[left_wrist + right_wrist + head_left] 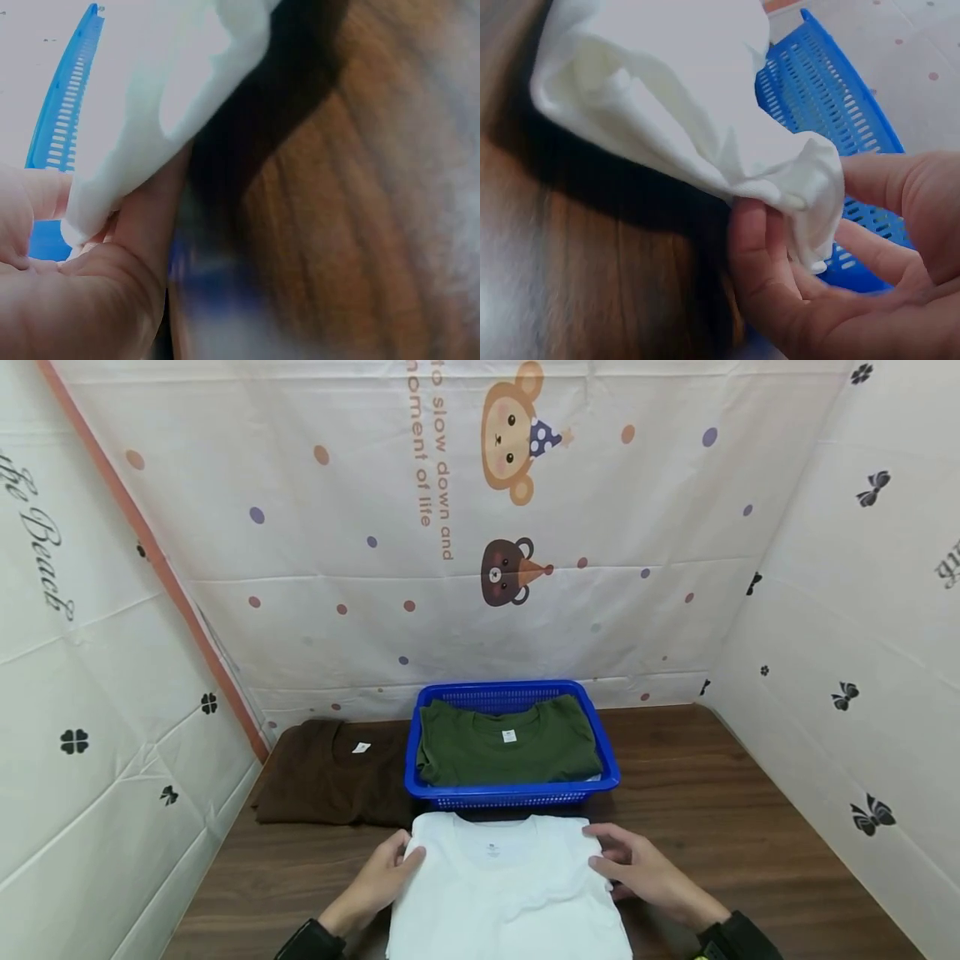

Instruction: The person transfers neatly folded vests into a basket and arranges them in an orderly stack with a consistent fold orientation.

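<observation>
A folded white T-shirt [506,893] spans the space between my two hands, neckline toward the basket. My left hand [378,878] pinches its upper left corner, and the left wrist view shows the cloth [142,82] between thumb and fingers. On the opposite side, my right hand [641,870] grips the upper right edge. In the right wrist view, fingers [754,247] go under the shirt's folded layers [682,97]. Dark shadow lies beneath the cloth in both wrist views, so its sides appear raised off the table.
Just beyond the shirt stands a blue plastic basket [517,792] holding a folded dark green T-shirt [480,756]. A folded brown T-shirt [330,785] lies to its left on the wooden table [675,760]. Printed white sheets [360,468] enclose the back and sides.
</observation>
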The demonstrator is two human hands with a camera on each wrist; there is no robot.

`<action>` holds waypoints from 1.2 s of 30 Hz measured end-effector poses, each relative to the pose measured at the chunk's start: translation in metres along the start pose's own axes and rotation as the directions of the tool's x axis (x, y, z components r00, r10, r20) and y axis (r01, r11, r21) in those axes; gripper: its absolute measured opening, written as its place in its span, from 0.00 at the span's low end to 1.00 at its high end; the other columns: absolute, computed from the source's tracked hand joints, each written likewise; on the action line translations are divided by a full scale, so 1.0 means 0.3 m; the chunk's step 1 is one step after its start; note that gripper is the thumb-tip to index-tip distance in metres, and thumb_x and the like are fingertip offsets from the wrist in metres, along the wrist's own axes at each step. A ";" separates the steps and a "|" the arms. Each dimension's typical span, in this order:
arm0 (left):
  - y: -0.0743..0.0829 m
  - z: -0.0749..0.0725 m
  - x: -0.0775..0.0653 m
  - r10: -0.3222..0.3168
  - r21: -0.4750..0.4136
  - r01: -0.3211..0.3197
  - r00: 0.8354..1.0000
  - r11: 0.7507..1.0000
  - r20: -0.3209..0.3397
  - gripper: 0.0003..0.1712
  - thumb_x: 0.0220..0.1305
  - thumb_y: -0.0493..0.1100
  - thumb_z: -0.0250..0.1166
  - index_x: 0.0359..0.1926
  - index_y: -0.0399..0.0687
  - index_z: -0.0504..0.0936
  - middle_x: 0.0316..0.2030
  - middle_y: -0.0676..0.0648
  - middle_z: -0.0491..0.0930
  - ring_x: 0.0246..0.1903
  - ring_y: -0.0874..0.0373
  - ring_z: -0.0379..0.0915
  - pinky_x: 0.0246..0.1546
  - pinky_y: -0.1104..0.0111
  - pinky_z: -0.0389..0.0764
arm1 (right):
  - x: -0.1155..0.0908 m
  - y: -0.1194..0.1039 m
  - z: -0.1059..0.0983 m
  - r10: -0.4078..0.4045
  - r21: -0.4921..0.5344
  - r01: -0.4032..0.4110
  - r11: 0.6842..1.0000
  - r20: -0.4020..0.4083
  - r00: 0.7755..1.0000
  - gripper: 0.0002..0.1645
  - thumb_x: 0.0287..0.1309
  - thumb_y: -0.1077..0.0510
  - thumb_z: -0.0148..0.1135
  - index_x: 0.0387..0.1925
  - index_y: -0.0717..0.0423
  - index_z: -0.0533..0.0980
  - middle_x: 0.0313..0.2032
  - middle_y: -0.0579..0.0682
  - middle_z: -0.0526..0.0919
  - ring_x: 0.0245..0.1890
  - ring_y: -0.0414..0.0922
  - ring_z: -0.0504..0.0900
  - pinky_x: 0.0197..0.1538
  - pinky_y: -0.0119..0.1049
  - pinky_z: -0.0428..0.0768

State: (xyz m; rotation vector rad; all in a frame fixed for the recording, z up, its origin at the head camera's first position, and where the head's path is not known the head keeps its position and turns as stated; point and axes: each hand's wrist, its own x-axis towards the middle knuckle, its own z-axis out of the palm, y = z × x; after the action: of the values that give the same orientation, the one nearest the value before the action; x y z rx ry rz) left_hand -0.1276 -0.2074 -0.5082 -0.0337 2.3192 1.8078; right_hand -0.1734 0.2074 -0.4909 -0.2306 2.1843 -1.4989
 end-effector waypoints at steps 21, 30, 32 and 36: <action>-0.047 -0.033 0.003 -0.043 -0.089 0.046 0.998 0.995 0.037 0.14 0.79 0.47 0.56 0.45 0.39 0.68 0.27 0.49 0.72 0.29 0.55 0.72 0.28 0.68 0.74 | 0.049 -0.064 0.075 -0.150 -0.124 0.175 0.977 0.184 0.971 0.33 0.71 0.53 0.65 0.74 0.48 0.69 0.75 0.61 0.62 0.75 0.67 0.55 0.65 0.78 0.54; -0.049 -0.056 -0.016 0.049 -0.229 -0.001 0.978 0.973 0.202 0.46 0.76 0.42 0.61 0.80 0.60 0.39 0.62 0.32 0.73 0.55 0.45 0.77 0.46 0.56 0.83 | 0.065 -0.064 0.094 -0.177 -0.125 0.211 0.970 0.236 0.955 0.33 0.72 0.55 0.62 0.75 0.50 0.67 0.75 0.59 0.63 0.75 0.67 0.52 0.65 0.79 0.51; -0.044 -0.060 -0.014 0.082 -0.201 -0.037 0.972 0.979 0.219 0.49 0.76 0.42 0.62 0.82 0.61 0.38 0.73 0.32 0.59 0.65 0.42 0.68 0.55 0.55 0.79 | 0.066 -0.067 0.096 -0.174 -0.120 0.206 0.971 0.234 0.956 0.33 0.73 0.55 0.62 0.75 0.51 0.66 0.75 0.60 0.62 0.75 0.67 0.52 0.65 0.79 0.52; -0.039 -0.064 -0.009 0.124 -0.152 -0.091 0.966 0.984 0.227 0.41 0.74 0.36 0.61 0.81 0.53 0.54 0.79 0.37 0.47 0.75 0.40 0.50 0.69 0.50 0.65 | 0.072 -0.068 0.096 -0.169 -0.119 0.201 0.972 0.232 0.958 0.33 0.73 0.54 0.62 0.75 0.51 0.66 0.75 0.62 0.61 0.75 0.68 0.52 0.65 0.79 0.52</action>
State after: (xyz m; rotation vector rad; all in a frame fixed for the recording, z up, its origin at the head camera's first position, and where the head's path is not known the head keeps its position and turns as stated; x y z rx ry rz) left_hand -0.1260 -0.2291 -0.5144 0.2769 2.0635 1.9075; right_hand -0.1810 0.1670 -0.4867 -0.6356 2.1367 -1.3401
